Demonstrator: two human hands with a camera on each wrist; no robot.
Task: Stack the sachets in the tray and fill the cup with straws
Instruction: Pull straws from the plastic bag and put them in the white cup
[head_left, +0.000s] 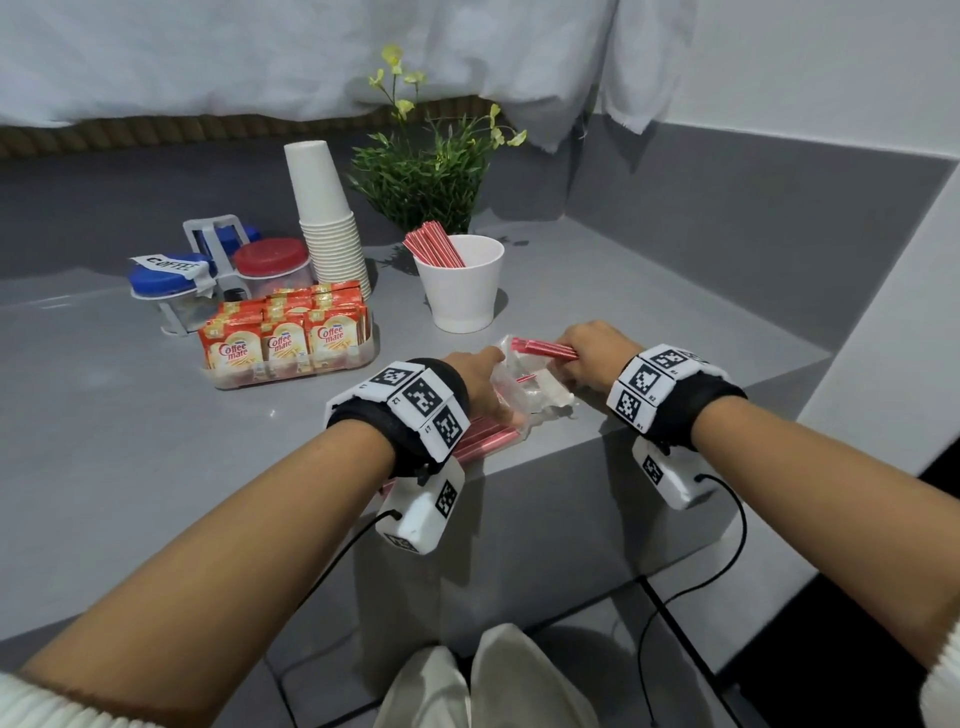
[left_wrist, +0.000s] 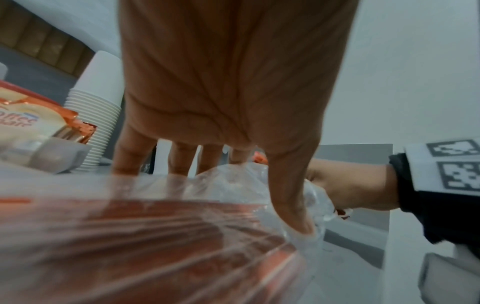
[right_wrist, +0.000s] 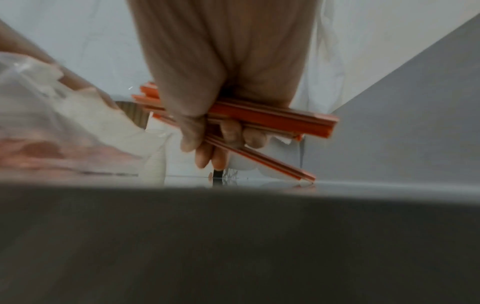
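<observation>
A white cup (head_left: 462, 296) stands mid-counter with several red straws (head_left: 434, 244) leaning in it. To its left, a clear tray (head_left: 358, 358) holds rows of upright Coffee mate sachets (head_left: 283, 332). A clear plastic bag (head_left: 524, 389) with more red straws lies at the counter's front edge. My left hand (head_left: 488, 384) rests on this bag (left_wrist: 155, 236) with straight fingers, thumb pressing the plastic. My right hand (head_left: 582, 358) grips a bundle of red straws (head_left: 540, 347) just right of the bag's mouth. In the right wrist view its fingers (right_wrist: 207, 148) curl round the bundle (right_wrist: 272, 119), and one straw slants down to the counter.
A tall stack of paper cups (head_left: 327, 223) and a potted plant (head_left: 426, 171) stand behind the tray and cup. Jars with blue and red lids (head_left: 218, 270) sit in a rack at the left. The counter's front edge (head_left: 571, 452) runs under my wrists; a wall rises at right.
</observation>
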